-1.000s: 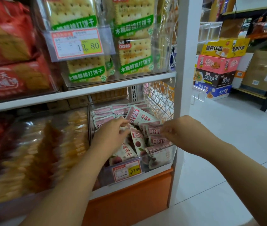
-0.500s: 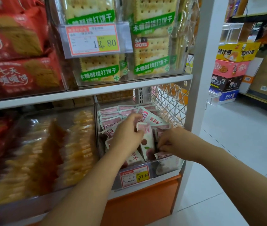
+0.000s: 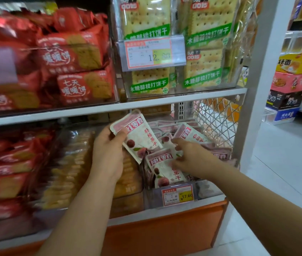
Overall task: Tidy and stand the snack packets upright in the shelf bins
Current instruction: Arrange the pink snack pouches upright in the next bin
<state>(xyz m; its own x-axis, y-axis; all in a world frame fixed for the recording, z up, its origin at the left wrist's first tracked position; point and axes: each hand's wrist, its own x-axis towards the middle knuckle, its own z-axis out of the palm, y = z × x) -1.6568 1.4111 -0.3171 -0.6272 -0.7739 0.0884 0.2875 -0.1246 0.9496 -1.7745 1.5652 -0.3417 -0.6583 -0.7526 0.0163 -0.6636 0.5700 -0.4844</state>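
A clear shelf bin on the lower shelf holds several pink-and-white dried-fruit packets. My left hand grips one such packet, lifted above the bin's left side and tilted. My right hand reaches into the bin, its fingers touching a packet that stands upright at the front. Another packet leans at the back of the bin, with more lying flat behind it.
A price tag reading 17.60 hangs on the bin front. Left of it sits a bin of yellow biscuit packs. Above are cracker packs and red biscuit packs. A white shelf post stands right, with stacked cartons beyond.
My left hand has lifted a packet up and out of the bin toward the left. My right hand has shifted left onto the front packet. The camera has moved closer.
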